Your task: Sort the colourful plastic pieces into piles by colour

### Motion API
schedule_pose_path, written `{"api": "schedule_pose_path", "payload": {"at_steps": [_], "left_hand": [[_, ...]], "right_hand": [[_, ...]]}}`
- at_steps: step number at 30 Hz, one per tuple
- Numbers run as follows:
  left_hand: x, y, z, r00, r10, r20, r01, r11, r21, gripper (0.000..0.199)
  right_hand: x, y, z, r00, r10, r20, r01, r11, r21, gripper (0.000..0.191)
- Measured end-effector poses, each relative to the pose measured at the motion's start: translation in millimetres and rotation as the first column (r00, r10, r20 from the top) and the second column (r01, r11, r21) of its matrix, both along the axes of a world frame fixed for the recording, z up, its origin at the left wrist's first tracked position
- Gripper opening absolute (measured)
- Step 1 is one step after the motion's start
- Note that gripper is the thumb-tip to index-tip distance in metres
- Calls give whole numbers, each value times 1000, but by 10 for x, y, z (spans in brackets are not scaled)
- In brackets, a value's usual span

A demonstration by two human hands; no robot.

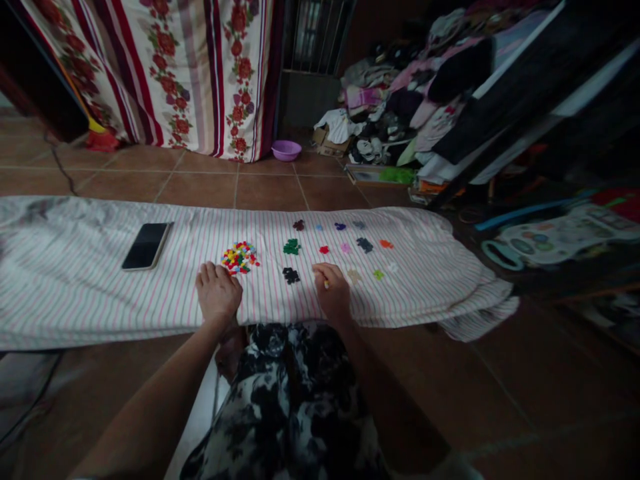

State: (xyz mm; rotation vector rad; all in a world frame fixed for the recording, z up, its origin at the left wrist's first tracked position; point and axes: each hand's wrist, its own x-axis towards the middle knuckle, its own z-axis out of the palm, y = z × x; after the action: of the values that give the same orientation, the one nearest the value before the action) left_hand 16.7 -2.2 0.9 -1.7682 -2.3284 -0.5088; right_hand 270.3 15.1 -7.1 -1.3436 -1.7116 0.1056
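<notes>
I am keeping the multicoloured pile [240, 259] of small pieces loosely heaped just beside my left hand [219, 291]. A small yellowish piece [327, 284] is showing within my curled right hand [335, 289]. Single-colour clusters are lying apart: brown cluster [299, 225], green cluster [292, 247] and black cluster [291, 275] are forming a column; red cluster [324, 249], pink cluster [345, 247] and orange cluster [387, 244] are sitting farther right.

Table [425, 240], long and low, under white cloth [85, 293] with pink among its stripes; loose folds at right end. Left: one phone [147, 247], dark screen up. Centre-left: one mixed heap [240, 257] of small pieces, many colours. Right of heap, in rough rows. Far row: brown pile [299, 225], light blue pile [319, 227], dark blue pile [340, 227], grey pile [359, 225]. Middle row: green pile [292, 247], red pile [324, 249], pink pile [345, 247], dark grey pile [365, 245], orange pile [387, 244]. Near row: black pile [291, 275], beige pile [354, 275], lime pile [378, 274], white pile [393, 267].
</notes>
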Motion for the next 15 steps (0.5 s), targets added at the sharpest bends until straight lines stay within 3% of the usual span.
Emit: {"api": "schedule_pose_path", "payload": {"at_steps": [10, 15], "left_hand": [[-3, 11, -42, 999, -4, 50, 2, 998, 55, 32], [-11, 21, -65, 999, -2, 45, -1, 997, 74, 30]], "right_hand": [[-918, 121, -25, 941, 334, 49, -326, 936, -130, 29], [-1187, 265, -34, 934, 339, 118, -299, 917, -265, 30]]}}
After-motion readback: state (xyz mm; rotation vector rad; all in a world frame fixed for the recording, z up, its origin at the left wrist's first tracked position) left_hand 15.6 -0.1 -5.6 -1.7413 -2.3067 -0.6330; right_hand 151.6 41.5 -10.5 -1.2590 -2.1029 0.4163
